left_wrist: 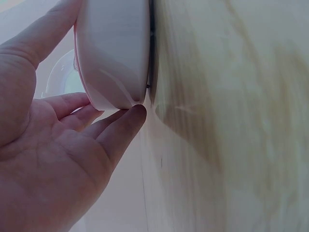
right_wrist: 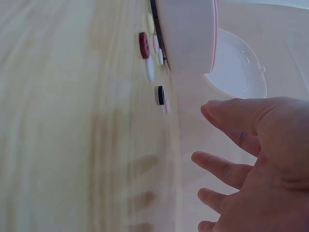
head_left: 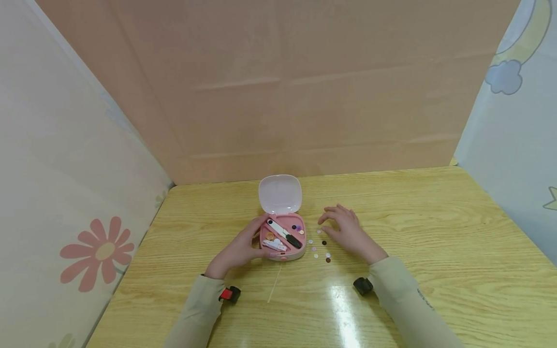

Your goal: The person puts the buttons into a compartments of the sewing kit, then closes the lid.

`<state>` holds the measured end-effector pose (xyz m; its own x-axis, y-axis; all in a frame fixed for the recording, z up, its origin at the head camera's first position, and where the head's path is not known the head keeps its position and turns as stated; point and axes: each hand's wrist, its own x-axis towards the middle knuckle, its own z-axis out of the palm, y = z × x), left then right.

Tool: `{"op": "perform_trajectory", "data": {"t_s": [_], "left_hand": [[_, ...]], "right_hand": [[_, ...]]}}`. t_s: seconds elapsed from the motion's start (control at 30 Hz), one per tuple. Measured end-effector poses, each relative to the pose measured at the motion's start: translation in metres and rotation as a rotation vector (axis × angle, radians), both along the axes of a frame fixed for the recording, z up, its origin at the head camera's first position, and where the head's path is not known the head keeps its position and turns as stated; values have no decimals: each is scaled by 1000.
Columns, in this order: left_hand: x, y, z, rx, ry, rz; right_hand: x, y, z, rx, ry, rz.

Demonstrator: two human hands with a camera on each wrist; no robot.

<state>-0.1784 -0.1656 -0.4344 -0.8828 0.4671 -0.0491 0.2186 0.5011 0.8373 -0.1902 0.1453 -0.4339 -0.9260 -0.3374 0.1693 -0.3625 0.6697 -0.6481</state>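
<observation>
A small pink sewing box [head_left: 288,218] stands on the table with its pale lid [head_left: 280,193] tipped back. Inside its compartments lie a white tool with a black end [head_left: 285,234], a white clip-like piece [head_left: 274,246] and several buttons [head_left: 298,227]. My left hand [head_left: 241,246] holds the box from the left, thumb at the front and fingers round the side, as the left wrist view also shows. To the right of the box my right hand [head_left: 346,232] hovers above the table with fingers loosely bent and nothing between them. Below it lie loose buttons, among them a black button [right_wrist: 160,95] and a dark red button [right_wrist: 144,46].
The wooden table [head_left: 413,217] ends at a brown backdrop [head_left: 304,96] behind the box. Patterned panels [head_left: 43,145] stand at both sides. A thin pale line [head_left: 274,285] runs on the table in front of the box; I cannot tell whether it is a reflection.
</observation>
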Motion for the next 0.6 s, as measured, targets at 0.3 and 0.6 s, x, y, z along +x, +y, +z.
{"op": "perform_trajectory", "data": {"t_s": [0.3,0.6], "left_hand": [[1,1,1,-13,-9,4],[1,1,2,-18,-16,0]], "right_hand": [[0,1,-5,12,-53,6],[-1,2,-7,-5,-79,12]]}}
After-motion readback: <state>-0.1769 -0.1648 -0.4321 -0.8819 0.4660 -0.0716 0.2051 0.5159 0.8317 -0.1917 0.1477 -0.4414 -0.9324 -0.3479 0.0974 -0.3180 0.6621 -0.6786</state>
